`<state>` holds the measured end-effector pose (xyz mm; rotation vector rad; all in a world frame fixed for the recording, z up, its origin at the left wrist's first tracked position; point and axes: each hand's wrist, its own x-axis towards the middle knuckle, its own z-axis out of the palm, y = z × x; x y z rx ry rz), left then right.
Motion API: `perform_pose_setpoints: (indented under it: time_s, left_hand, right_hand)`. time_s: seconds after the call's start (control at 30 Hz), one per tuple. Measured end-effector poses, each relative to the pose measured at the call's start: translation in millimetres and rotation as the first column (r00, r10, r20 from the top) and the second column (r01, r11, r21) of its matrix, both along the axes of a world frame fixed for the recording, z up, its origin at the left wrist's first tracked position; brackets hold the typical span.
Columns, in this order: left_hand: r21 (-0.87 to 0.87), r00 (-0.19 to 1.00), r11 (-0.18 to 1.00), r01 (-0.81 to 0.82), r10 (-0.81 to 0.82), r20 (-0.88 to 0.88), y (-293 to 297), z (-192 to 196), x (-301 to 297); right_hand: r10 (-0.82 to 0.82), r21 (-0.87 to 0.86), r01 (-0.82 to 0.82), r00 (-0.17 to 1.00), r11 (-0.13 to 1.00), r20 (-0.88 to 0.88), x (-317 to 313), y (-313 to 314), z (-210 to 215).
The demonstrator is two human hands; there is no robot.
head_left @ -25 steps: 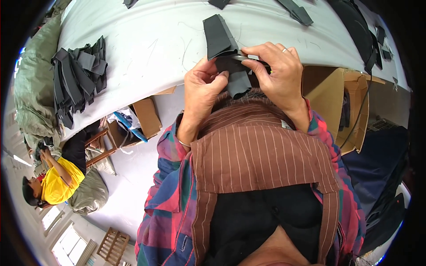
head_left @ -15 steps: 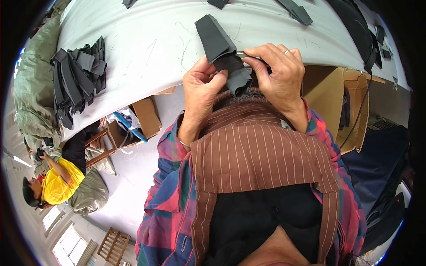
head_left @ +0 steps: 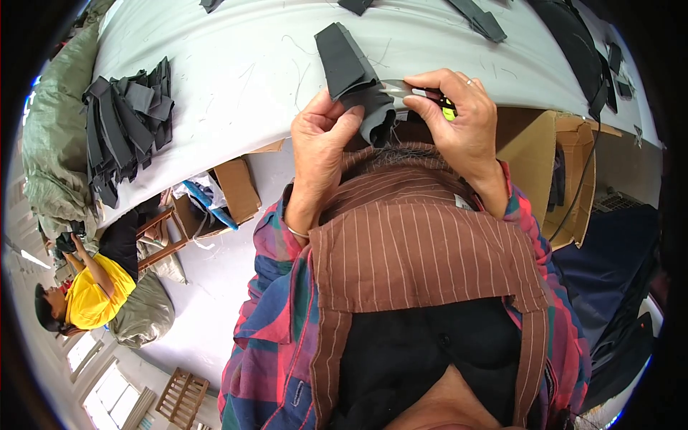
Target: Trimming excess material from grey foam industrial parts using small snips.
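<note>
My left hand (head_left: pixel 322 140) is closed on a dark grey fabric strip (head_left: pixel 347 61), thumb on top. The strip's far end rests at the table edge, and its near end curls over toward my apron. My right hand (head_left: pixel 462 118) grips thread snips (head_left: pixel 450 112) with a black and yellow-green handle. The snips' metal blades (head_left: pixel 396 87) point left, close against the strip's right side. Whether they touch the fabric I cannot tell. Loose threads (head_left: pixel 405 150) lie bunched on my striped brown apron (head_left: pixel 430 251), under the strip.
A heap of dark strips (head_left: pixel 129 125) lies on the white-covered table (head_left: pixel 229 86) at left. More pieces lie along the far side. Cardboard boxes (head_left: pixel 573 179) stand beneath the table. At far left a person in a yellow shirt (head_left: pixel 100 294) sits beside greenish sacks (head_left: pixel 57 136).
My right hand has shifted slightly right, drawing the snips away so more of the blades and the yellow-green handle show. The strip's near end has folded and curled more.
</note>
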<state>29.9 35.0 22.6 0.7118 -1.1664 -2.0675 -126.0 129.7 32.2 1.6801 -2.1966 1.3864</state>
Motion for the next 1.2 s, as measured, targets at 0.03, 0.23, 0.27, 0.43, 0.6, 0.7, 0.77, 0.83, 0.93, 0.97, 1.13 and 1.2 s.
perform_pose_setpoints:
  time_s: [0.03, 0.23, 0.27, 0.43, 0.6, 0.7, 0.77, 0.83, 0.93, 0.97, 1.13, 1.2]
  left_hand:
    - [-0.008, 1.0, 1.0, 0.007, -0.007, -0.006, -1.0, -1.6, 0.9]
    - [0.037, 0.996, 0.996, 0.086, -0.084, -0.043, -4.1, -5.7, 4.5]
    - [0.038, 0.992, 0.993, 0.116, -0.114, -0.054, -4.0, -7.5, 5.3]
    - [0.122, 0.986, 0.98, 0.156, -0.147, -0.081, -1.1, 4.9, -1.7]
    - [0.31, 0.985, 0.937, 0.163, -0.133, -0.114, -10.8, -11.2, -0.9]
    - [0.329, 1.0, 0.944, 0.011, -0.009, -0.008, -10.3, -19.2, -2.8]
    - [0.414, 0.997, 0.906, -0.082, 0.073, 0.038, -13.0, -22.9, -1.4]
    - [0.362, 0.998, 0.931, -0.056, 0.058, 0.006, -13.4, -24.5, -1.1]
    - [0.276, 1.0, 0.961, -0.013, 0.011, 0.01, -7.3, -17.1, -4.4]
    - [0.199, 1.0, 0.98, 0.017, -0.017, -0.005, -5.8, -16.9, -5.6]
    - [0.075, 0.995, 0.993, 0.09, -0.094, 0.045, -7.0, -9.8, -6.1]
    - [0.223, 0.993, 0.968, 0.114, -0.11, -0.031, -3.8, 0.7, -7.3]
  right_hand:
    - [0.046, 0.02, -0.048, 0.997, 0.999, 0.069, -0.3, 1.0, 1.6]
    - [0.258, -0.042, -0.265, 0.874, 0.963, 0.412, 8.1, 1.8, 6.8]
    - [0.292, -0.04, -0.295, 0.9, 0.955, 0.323, 8.7, 1.4, 8.0]
    - [0.362, -0.005, -0.368, 0.911, 0.93, 0.196, 3.8, 5.5, 1.4]
    - [0.423, -0.049, -0.42, 0.9, 0.906, 0.106, 6.0, 3.7, -3.5]
    - [0.446, -0.058, -0.444, 0.876, 0.894, 0.181, 10.8, 5.0, 1.7]
    - [0.438, -0.048, -0.446, 0.846, 0.894, 0.305, 11.4, 4.9, 2.9]
    - [0.385, -0.069, -0.394, 0.822, 0.917, 0.42, 10.0, 3.6, 2.2]
    - [0.295, -0.083, -0.289, 0.846, 0.954, 0.443, 6.5, -9.1, 1.5]
    - [0.273, -0.064, -0.277, 0.839, 0.959, 0.471, 5.2, -13.0, -3.0]
    - [0.211, -0.029, -0.271, 0.67, 0.962, 0.712, 4.8, -22.8, -20.0]
    - [0.147, 0.011, -0.263, 0.571, 0.965, 0.808, 4.9, -24.0, -17.2]
